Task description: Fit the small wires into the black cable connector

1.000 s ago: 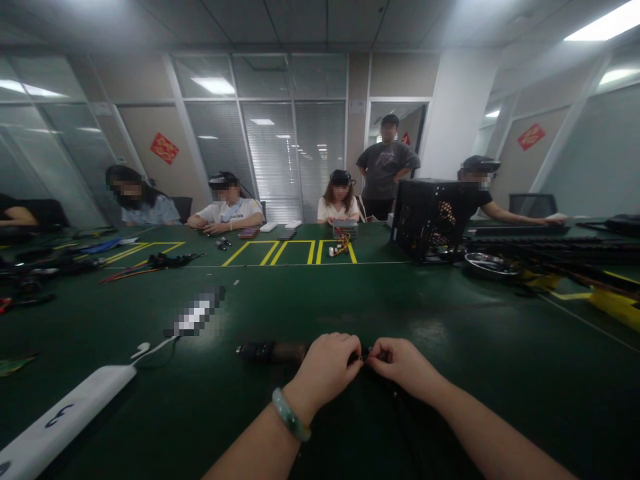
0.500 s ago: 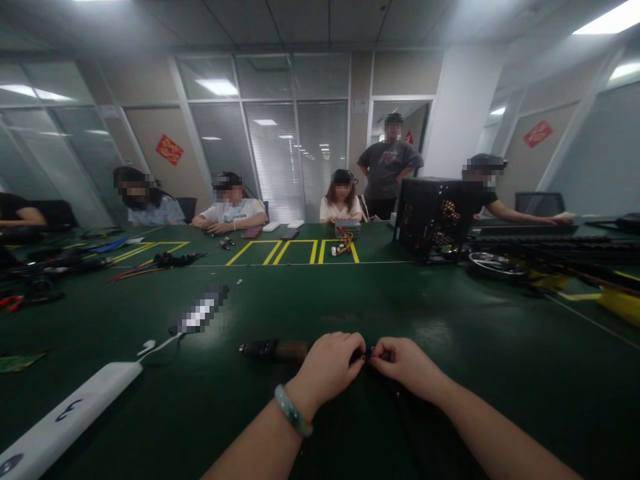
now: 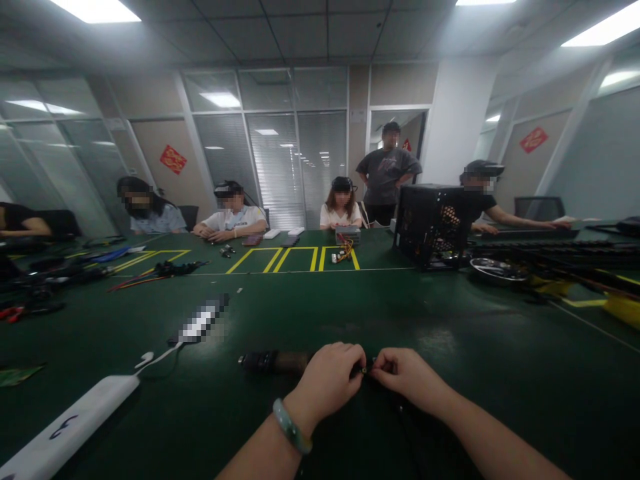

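Dark cylindrical tool: lies flat on the green table. Its long axis runs left-right with the black end pointing left, and its right end is hidden behind the left hand.
Left hand: closed, fingertips pinching the left side of the small dark part.
Small dark part: held just above the table, between both hands. It is too small to identify. Its long axis seems to run left-right, hand to hand.
Right hand: closed, thumb and forefinger pinching the part's right side.
Black cable: trails from the pinch toward the person.
Risk: only fingertips hold the part, so a slip could drop it onto the dark table, and an uneven pull might bend it.
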The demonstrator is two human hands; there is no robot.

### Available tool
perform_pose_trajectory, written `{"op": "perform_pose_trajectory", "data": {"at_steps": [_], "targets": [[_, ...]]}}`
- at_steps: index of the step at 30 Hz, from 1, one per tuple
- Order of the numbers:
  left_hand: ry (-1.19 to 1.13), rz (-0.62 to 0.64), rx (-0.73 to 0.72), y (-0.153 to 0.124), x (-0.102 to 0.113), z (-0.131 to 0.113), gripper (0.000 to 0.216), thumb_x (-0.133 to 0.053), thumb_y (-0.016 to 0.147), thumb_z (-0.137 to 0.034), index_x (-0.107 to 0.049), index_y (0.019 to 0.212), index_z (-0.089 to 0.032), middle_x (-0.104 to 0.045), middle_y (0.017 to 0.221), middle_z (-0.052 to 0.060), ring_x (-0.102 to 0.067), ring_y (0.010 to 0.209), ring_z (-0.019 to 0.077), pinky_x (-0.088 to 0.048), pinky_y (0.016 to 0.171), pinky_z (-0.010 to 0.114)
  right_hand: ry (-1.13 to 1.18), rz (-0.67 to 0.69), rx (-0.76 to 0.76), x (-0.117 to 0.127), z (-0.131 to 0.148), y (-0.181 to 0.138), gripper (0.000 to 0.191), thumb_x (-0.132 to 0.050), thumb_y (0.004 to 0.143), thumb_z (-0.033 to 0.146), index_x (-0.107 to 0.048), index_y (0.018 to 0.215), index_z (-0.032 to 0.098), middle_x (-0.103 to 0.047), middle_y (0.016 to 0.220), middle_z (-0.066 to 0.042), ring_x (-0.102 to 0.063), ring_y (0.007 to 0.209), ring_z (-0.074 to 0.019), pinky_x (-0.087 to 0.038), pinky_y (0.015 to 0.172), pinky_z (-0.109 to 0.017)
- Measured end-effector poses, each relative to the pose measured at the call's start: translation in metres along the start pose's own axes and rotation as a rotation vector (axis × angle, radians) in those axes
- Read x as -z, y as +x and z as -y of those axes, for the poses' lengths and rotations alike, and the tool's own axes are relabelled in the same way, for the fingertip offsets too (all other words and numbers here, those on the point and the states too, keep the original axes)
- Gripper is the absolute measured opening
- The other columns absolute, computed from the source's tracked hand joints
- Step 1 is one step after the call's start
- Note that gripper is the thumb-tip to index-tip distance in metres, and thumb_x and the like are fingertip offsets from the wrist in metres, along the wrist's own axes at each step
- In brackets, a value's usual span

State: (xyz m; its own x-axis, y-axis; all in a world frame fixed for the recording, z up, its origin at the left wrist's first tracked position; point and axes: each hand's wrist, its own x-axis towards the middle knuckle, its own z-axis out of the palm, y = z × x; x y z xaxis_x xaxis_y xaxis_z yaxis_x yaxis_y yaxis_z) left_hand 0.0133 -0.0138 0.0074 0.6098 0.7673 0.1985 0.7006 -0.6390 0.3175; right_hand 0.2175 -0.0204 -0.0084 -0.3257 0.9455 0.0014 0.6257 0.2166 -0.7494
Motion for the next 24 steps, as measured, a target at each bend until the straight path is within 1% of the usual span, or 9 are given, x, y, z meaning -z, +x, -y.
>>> {"op": "perform_pose_trajectory", "data": {"at_steps": [3, 10, 16, 19, 20, 22, 24], "targets": [[0.002, -0.01, -0.007, 0.0, -0.001, 0.001, 0.009, -0.057, 0.083, -0.02, -0.056, 0.091, -0.023, -0.06, 0.088, -0.001, -0.055, 0.085, 0.0179, -0.04, 0.075, 0.029, 0.004, -0.006, 0.014, 0.0, -0.001, 0.0, 0.015, -0.061, 0.082, 0.03, -0.068, 0.081, 0.017, -0.067, 0.071, 0.0, -0.058, 0.064, -0.0134, -0.038, 0.054, -0.02], [-0.009, 0.003, 0.014, 0.0, -0.001, 0.001, 0.008, -0.056, 0.086, -0.026, -0.056, 0.094, -0.023, -0.06, 0.09, 0.0, -0.055, 0.085, 0.0182, -0.04, 0.076, 0.03, 0.031, 0.016, -0.005, -0.001, -0.004, 0.001, 0.015, -0.06, 0.082, 0.03, -0.068, 0.083, 0.017, -0.069, 0.075, -0.001, -0.06, 0.067, -0.0141, -0.041, 0.056, -0.02], [-0.017, 0.002, 0.014, 0.001, -0.002, 0.002, 0.009, -0.059, 0.085, -0.029, -0.056, 0.091, -0.022, -0.06, 0.088, 0.001, -0.055, 0.084, 0.0192, -0.04, 0.076, 0.031, 0.023, 0.002, -0.001, -0.002, -0.003, 0.002, 0.015, -0.061, 0.082, 0.031, -0.068, 0.081, 0.018, -0.069, 0.074, 0.0, -0.06, 0.066, -0.0142, -0.04, 0.056, -0.02], [-0.007, 0.005, 0.009, 0.001, -0.003, 0.002, 0.008, -0.059, 0.085, -0.027, -0.056, 0.091, -0.023, -0.061, 0.09, 0.0, -0.056, 0.086, 0.019, -0.042, 0.077, 0.032, 0.005, 0.008, -0.006, 0.0, -0.002, 0.002, 0.015, -0.061, 0.082, 0.032, -0.068, 0.081, 0.018, -0.069, 0.074, 0.0, -0.06, 0.066, -0.0142, -0.04, 0.055, -0.021], [-0.003, 0.0, 0.001, 0.0, -0.002, 0.001, 0.009, -0.06, 0.084, -0.025, -0.056, 0.092, -0.023, -0.061, 0.093, 0.0, -0.056, 0.088, 0.0191, -0.043, 0.08, 0.033, -0.001, 0.012, -0.007, 0.0, -0.002, 0.001, 0.016, -0.061, 0.082, 0.032, -0.068, 0.081, 0.018, -0.069, 0.075, 0.0, -0.06, 0.066, -0.0142, -0.04, 0.055, -0.021], [0.007, -0.024, -0.023, -0.001, 0.002, -0.003, 0.013, -0.063, 0.082, -0.023, -0.057, 0.094, -0.023, -0.062, 0.104, 0.001, -0.055, 0.099, 0.0201, -0.04, 0.093, 0.037, -0.009, 0.017, -0.005, 0.0, -0.002, 0.001, 0.016, -0.06, 0.083, 0.031, -0.068, 0.081, 0.018, -0.069, 0.074, 0.0, -0.06, 0.066, -0.0142, -0.039, 0.055, -0.02], [0.009, -0.055, -0.077, -0.003, 0.009, -0.009, 0.023, -0.066, 0.08, -0.023, -0.057, 0.101, -0.024, -0.058, 0.119, 0.001, -0.049, 0.114, 0.0209, -0.028, 0.107, 0.041, -0.02, 0.005, 0.002, 0.0, -0.003, 0.002, 0.015, -0.061, 0.082, 0.03, -0.067, 0.079, 0.017, -0.068, 0.072, 0.0, -0.059, 0.065, -0.0143, -0.038, 0.055, -0.02]]}}
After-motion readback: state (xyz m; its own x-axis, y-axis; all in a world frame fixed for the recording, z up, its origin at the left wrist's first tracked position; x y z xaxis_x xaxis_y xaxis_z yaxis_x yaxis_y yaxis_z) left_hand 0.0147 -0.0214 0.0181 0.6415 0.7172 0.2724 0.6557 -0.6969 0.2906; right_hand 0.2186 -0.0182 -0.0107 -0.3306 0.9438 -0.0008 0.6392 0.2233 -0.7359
